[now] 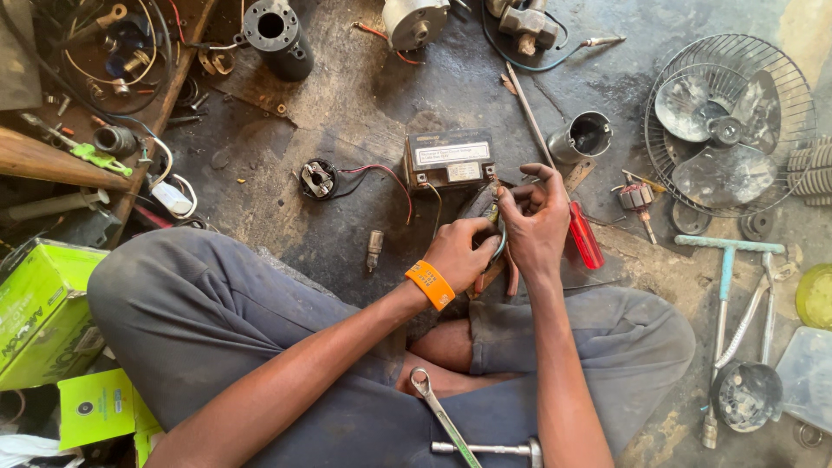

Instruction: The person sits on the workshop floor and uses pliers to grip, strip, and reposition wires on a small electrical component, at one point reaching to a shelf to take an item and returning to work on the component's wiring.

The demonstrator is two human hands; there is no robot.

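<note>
I sit cross-legged on a dirty concrete floor. My left hand (pixel 459 251), with an orange wristband (pixel 430 284), and my right hand (pixel 536 221) meet over my lap, both closed on a small wired part (pixel 496 217) with thin wires. What the part is stays hidden by my fingers. Just beyond my hands stands a small dark battery (pixel 449 159) with a white label; red and black wires run from it to a round black component (pixel 317 179). A red-handled screwdriver (pixel 586 236) lies right of my right hand.
A wrench (pixel 442 416) and a socket bar (pixel 485 449) rest on my lap. A fan guard with blades (pixel 726 121) lies at the right, with a T-handle tool (pixel 726 260) below it. A metal cup (pixel 582 137), motor parts (pixel 277 35) and green boxes (pixel 43 312) surround me.
</note>
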